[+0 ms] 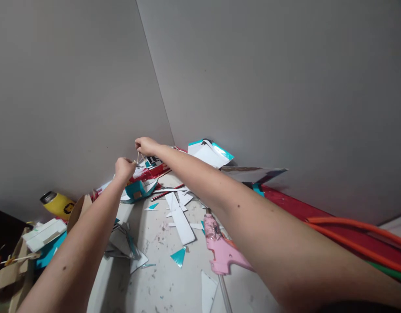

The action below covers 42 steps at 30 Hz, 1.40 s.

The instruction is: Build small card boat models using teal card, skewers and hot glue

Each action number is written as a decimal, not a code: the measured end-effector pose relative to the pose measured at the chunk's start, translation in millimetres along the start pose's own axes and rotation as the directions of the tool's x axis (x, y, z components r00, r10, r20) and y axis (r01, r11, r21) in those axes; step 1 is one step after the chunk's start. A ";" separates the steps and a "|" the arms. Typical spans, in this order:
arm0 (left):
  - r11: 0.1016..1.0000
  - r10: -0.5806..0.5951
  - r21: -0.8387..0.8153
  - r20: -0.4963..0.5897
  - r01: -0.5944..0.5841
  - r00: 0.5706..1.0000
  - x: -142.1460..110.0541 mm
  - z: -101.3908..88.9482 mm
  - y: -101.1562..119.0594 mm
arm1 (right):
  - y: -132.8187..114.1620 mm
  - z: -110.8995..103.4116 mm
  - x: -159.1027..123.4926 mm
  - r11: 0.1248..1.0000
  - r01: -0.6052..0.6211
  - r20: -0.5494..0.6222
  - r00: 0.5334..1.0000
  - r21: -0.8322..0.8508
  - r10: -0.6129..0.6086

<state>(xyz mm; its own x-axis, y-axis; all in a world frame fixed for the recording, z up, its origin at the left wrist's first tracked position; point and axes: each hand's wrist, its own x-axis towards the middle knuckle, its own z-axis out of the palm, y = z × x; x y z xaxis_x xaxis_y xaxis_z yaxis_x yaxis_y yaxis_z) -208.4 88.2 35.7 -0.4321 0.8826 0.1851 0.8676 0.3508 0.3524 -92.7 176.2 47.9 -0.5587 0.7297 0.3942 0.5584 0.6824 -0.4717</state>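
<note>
While right hand (146, 146) pinches thin pale piece (138, 156), left hand (125, 169) has bunched fingers, hold unclear, yellow bottle (60, 206) hides contents.

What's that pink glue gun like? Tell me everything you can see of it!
The glue gun is pink and looks like plastic. It lies on its side on the pale, speckled table, its nozzle pointing away from the person. Shiny, brownish, messy-looking stuff coats its front part. A clear glue stick pokes out of its back. The right arm hides some of its handle. The left hand and right hand are both away from it.
</note>
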 end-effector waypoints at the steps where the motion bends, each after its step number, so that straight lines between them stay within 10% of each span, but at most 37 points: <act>1: 1.000 0.013 0.019 -0.019 -0.012 1.000 -1.6 0.6 1.2 | -0.1 0.1 0.0 1.000 -0.004 -0.011 1.000 0.000 0.004; 20: 0.999 0.012 0.052 0.012 -0.013 1.000 -3.1 13.9 5.3 | -4.7 -4.7 0.9 0.997 -0.002 -0.175 0.984 0.071 0.014; 28: 0.999 -0.030 -0.037 0.015 0.031 0.999 0.3 18.7 4.2 | -2.0 -38.8 10.9 0.994 0.001 -0.329 0.944 0.112 0.036; 42: 0.975 -0.089 -0.205 -0.024 0.082 0.996 12.1 36.0 -1.8 | -0.1 -50.3 -13.4 0.993 0.092 -0.123 0.987 -0.080 -0.101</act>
<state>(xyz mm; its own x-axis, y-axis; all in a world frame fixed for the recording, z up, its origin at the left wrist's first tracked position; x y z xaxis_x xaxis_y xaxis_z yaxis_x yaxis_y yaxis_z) -206.3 109.5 4.4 -0.5130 0.8402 0.1755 0.7604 0.3501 0.5470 -54.4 168.6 82.3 -0.5327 0.6565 0.5341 0.5518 0.7479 -0.3690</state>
